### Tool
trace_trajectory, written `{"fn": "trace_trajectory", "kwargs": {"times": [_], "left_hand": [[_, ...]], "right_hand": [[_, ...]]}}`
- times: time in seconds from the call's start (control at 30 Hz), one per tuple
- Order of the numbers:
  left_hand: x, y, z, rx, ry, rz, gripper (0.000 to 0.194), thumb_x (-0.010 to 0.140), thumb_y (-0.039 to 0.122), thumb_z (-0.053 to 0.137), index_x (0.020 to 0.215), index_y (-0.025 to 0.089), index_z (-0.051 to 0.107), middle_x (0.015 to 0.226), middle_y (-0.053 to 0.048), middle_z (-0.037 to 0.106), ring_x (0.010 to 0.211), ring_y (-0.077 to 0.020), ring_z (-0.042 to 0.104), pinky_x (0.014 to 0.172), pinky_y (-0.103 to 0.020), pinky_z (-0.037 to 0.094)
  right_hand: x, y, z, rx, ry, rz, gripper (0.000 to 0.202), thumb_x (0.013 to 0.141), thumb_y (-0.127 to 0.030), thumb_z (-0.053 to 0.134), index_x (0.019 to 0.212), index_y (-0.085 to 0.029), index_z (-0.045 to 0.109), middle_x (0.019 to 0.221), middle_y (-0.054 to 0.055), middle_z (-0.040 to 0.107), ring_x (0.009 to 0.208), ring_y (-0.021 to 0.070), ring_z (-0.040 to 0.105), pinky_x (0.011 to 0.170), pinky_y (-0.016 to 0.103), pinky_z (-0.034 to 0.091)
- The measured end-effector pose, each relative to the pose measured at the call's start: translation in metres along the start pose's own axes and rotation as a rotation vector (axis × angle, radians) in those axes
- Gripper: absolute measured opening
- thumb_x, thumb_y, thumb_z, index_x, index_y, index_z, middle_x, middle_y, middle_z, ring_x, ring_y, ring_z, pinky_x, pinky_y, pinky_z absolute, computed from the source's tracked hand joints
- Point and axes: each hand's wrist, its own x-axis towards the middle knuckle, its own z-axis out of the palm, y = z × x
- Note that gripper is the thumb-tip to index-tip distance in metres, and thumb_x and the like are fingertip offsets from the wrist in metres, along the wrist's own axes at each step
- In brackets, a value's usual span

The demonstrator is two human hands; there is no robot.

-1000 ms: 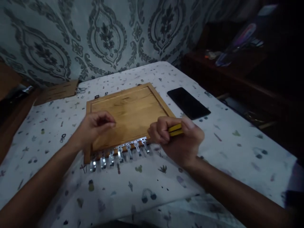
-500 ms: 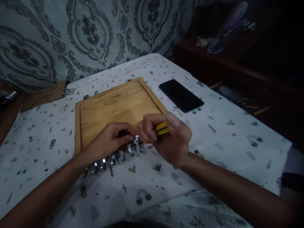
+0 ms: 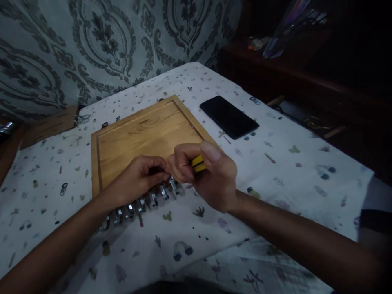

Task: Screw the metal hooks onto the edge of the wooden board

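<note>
My left hand (image 3: 137, 179) is closed in a pinch at the near edge of a wooden board (image 3: 141, 134). Whatever lies between its fingertips is too small and hidden to name. Close beside it, my right hand (image 3: 211, 177) wraps round a tool with yellow handles (image 3: 198, 163) and a dark gap between them; its working end is hidden by the fingers. The fingertips of both hands nearly meet. Below the left hand, a row of several shiny metal loops (image 3: 153, 199) runs along the board's near edge, the rightmost one just under the fingertips.
A black phone (image 3: 229, 117) lies on the patterned white tablecloth (image 3: 275, 179), right of the board. At the left back is a piece of brown cardboard (image 3: 50, 124). A patterned curtain or wall covering (image 3: 104, 45) rises behind the table, and dark furniture (image 3: 294, 73) stands at the right.
The whole view has shifted slightly, so everything sits a little further left and higher. Both hands keep the same grip and place at the board's edge, the right turned slightly.
</note>
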Motion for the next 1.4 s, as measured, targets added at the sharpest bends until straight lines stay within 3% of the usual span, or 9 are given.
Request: {"fn": "trace_trajectory", "kwargs": {"times": [0.3,0.6,0.83,1.27,1.4], "left_hand": [[0.004,0.004,0.000,0.027,-0.030,0.002,0.018,0.082,0.030,0.062,0.078,0.014,0.069,0.074,-0.002,0.070,0.068,-0.0150,0.061,0.063,-0.025,0.047],[0.010,0.008,-0.002,-0.013,-0.061,0.016,0.020,0.079,0.026,0.065,0.062,0.015,0.062,0.066,0.001,0.066,0.061,-0.0113,0.057,0.058,-0.022,0.045],[0.007,0.003,-0.001,-0.022,-0.036,0.003,0.016,0.082,0.029,0.065,0.076,0.014,0.070,0.075,-0.002,0.070,0.069,-0.0144,0.061,0.063,-0.024,0.047],[0.004,0.000,-0.001,0.020,0.000,0.013,0.025,0.087,0.037,0.060,0.083,0.014,0.069,0.073,-0.002,0.067,0.066,-0.0143,0.059,0.061,-0.024,0.047],[0.001,0.001,-0.004,0.015,-0.008,0.054,0.025,0.089,0.038,0.060,0.087,0.014,0.068,0.079,-0.003,0.069,0.073,-0.0158,0.062,0.067,-0.026,0.050]], "right_hand": [[0.001,0.002,0.000,0.020,0.015,-0.011,0.059,0.092,-0.067,0.044,0.054,-0.022,0.042,0.049,-0.004,0.037,0.047,0.0102,0.033,0.048,0.030,0.026],[0.002,-0.001,0.001,0.030,0.009,-0.018,0.058,0.092,-0.064,0.046,0.052,-0.022,0.042,0.048,-0.004,0.039,0.044,0.0098,0.034,0.048,0.031,0.028],[0.000,0.001,0.000,0.022,0.012,-0.006,0.055,0.094,-0.061,0.045,0.055,-0.021,0.042,0.050,-0.005,0.037,0.047,0.0100,0.032,0.050,0.030,0.025],[-0.002,0.005,-0.003,0.011,-0.019,-0.004,0.057,0.094,-0.065,0.041,0.055,-0.023,0.042,0.049,-0.004,0.035,0.048,0.0123,0.030,0.050,0.032,0.023],[-0.002,0.005,-0.004,0.011,-0.015,-0.008,0.056,0.094,-0.064,0.041,0.056,-0.023,0.043,0.050,-0.004,0.035,0.048,0.0118,0.031,0.050,0.032,0.023]]}}
